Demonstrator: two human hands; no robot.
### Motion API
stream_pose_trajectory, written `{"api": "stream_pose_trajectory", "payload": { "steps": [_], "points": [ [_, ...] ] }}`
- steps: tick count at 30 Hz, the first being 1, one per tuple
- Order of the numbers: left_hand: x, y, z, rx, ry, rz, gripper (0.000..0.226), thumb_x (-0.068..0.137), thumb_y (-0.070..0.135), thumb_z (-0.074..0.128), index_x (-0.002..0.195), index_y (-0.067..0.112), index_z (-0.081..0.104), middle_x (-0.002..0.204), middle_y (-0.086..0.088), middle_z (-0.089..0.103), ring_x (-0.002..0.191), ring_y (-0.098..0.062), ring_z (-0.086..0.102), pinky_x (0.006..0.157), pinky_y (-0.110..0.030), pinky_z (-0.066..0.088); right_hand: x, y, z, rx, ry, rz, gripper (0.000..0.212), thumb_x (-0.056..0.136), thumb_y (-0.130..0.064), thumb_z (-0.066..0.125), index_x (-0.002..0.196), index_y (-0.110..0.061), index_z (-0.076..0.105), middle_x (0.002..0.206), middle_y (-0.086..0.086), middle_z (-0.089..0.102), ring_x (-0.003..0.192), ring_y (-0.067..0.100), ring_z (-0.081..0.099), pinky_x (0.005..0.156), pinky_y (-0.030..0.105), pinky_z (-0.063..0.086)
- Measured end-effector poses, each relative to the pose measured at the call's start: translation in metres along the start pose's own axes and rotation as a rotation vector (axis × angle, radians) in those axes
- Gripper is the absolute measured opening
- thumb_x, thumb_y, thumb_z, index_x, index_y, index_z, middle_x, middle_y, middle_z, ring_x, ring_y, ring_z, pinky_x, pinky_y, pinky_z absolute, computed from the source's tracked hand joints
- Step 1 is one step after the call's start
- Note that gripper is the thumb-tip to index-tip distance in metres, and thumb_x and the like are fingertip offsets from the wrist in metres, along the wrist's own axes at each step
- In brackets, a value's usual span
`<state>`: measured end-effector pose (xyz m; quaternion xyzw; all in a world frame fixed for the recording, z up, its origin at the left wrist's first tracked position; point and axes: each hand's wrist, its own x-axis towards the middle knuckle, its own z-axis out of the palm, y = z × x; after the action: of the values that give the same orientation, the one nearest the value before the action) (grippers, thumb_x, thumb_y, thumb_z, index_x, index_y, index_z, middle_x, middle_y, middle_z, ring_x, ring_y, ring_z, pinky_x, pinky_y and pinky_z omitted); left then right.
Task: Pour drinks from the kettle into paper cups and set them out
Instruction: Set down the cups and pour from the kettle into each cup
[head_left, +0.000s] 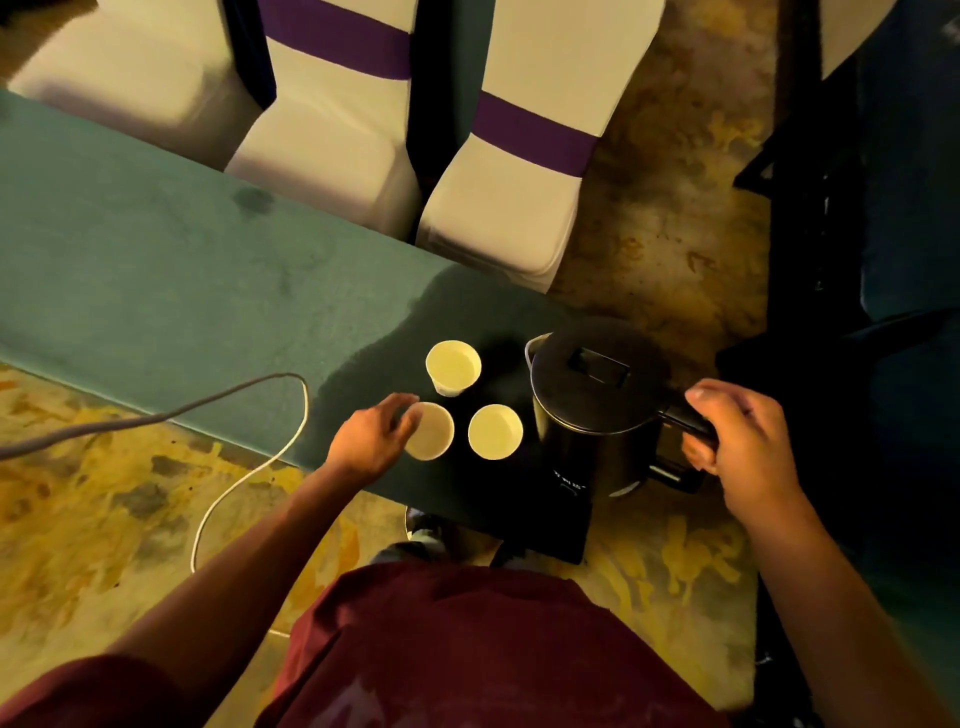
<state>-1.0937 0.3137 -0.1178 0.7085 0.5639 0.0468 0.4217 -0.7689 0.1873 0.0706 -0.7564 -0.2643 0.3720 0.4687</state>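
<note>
Gripping now, right hand (748, 441): closed around black kettle (597, 410) handle.
Left hand (371, 441): fingers curled against near-left paper cup (434, 431), grip not fully closed.
Other cups: far cup (453, 366), near-right cup (495, 432), beside kettle.
Kettle: upright on green table (156, 291), right end.

Table (156, 270): your long surface, green cloth.
Cups: far cup (453, 367), near-left cup (429, 431), near-right cup (495, 432), clustered near your right end.
Kettle (597, 415): black, just right of cups.
</note>
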Motion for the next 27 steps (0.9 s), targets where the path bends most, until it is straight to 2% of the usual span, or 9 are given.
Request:
{"api": "stream_pose_trajectory", "payload": {
  "steps": [6,9,11,16,21,23,25,27],
  "points": [
    [-0.01,0.009,0.01,0.002,0.041,0.014,0.036,0.097,0.023,0.048,0.131,0.026,0.059,0.102,-0.009,0.072,0.084,-0.027,0.07,0.076,-0.04,0.059,-0.042,0.011,-0.011,0.004,-0.065,0.003,0.03,0.1,-0.006,0.051,0.071,-0.012,0.055,0.04,-0.009,0.049,0.036,-0.001,0.049,0.038,0.014,0.035],
    [-0.02,0.011,0.013,-0.009,0.08,-0.025,0.037,0.094,0.021,0.049,0.128,0.025,0.063,0.102,-0.011,0.073,0.087,-0.031,0.071,0.078,-0.042,0.059,-0.06,0.02,-0.017,-0.031,-0.132,-0.025,0.034,0.098,-0.011,0.054,0.065,-0.003,0.05,0.042,-0.002,0.039,0.035,0.013,0.037,0.041,0.027,0.021],
    [-0.028,0.01,0.014,-0.017,0.09,-0.056,0.036,0.093,0.021,0.049,0.126,0.026,0.064,0.101,-0.011,0.073,0.086,-0.031,0.071,0.078,-0.043,0.06,-0.074,0.023,-0.019,-0.046,-0.17,-0.037,0.036,0.097,-0.014,0.056,0.07,0.007,0.046,0.046,0.007,0.032,0.038,0.018,0.031,0.044,0.035,0.018],
    [-0.043,-0.001,0.014,-0.016,0.084,-0.064,0.037,0.092,0.02,0.05,0.126,0.025,0.065,0.099,-0.012,0.074,0.082,-0.029,0.072,0.077,-0.039,0.06,-0.102,0.034,-0.01,-0.074,-0.198,0.003,0.037,0.096,-0.016,0.058,0.073,0.01,0.046,0.046,0.006,0.032,0.037,0.019,0.031,0.045,0.035,0.02],
    [-0.041,-0.006,0.012,-0.086,0.051,-0.053,0.037,0.093,0.019,0.052,0.127,0.023,0.064,0.096,-0.012,0.073,0.076,-0.026,0.072,0.069,-0.036,0.06,-0.124,0.039,0.016,-0.082,-0.156,0.079,0.034,0.098,-0.012,0.057,0.079,0.014,0.049,0.052,0.011,0.031,0.037,0.016,0.032,0.042,0.023,0.028],
    [-0.041,-0.007,0.01,-0.115,0.026,-0.038,0.038,0.092,0.019,0.053,0.129,0.023,0.063,0.097,-0.013,0.073,0.078,-0.028,0.072,0.07,-0.039,0.061,-0.13,0.039,0.029,-0.098,-0.11,0.116,0.03,0.098,-0.011,0.058,0.074,0.006,0.054,0.049,0.01,0.036,0.036,0.013,0.036,0.04,0.022,0.032],
    [-0.039,-0.011,0.006,-0.124,-0.003,-0.017,0.038,0.093,0.02,0.053,0.129,0.024,0.062,0.097,-0.014,0.074,0.082,-0.029,0.072,0.074,-0.045,0.061,-0.135,0.037,0.042,-0.114,-0.103,0.146,0.029,0.099,-0.012,0.057,0.071,-0.004,0.055,0.043,-0.004,0.041,0.035,0.007,0.039,0.04,0.018,0.035],
    [-0.036,-0.017,0.001,-0.113,-0.032,0.016,0.037,0.093,0.02,0.053,0.129,0.022,0.062,0.096,-0.014,0.073,0.083,-0.03,0.072,0.075,-0.046,0.061,-0.138,0.036,0.057,-0.125,-0.083,0.167,0.028,0.099,-0.013,0.057,0.072,-0.007,0.057,0.041,-0.007,0.044,0.034,0.006,0.041,0.039,0.016,0.036]
  ]
}}
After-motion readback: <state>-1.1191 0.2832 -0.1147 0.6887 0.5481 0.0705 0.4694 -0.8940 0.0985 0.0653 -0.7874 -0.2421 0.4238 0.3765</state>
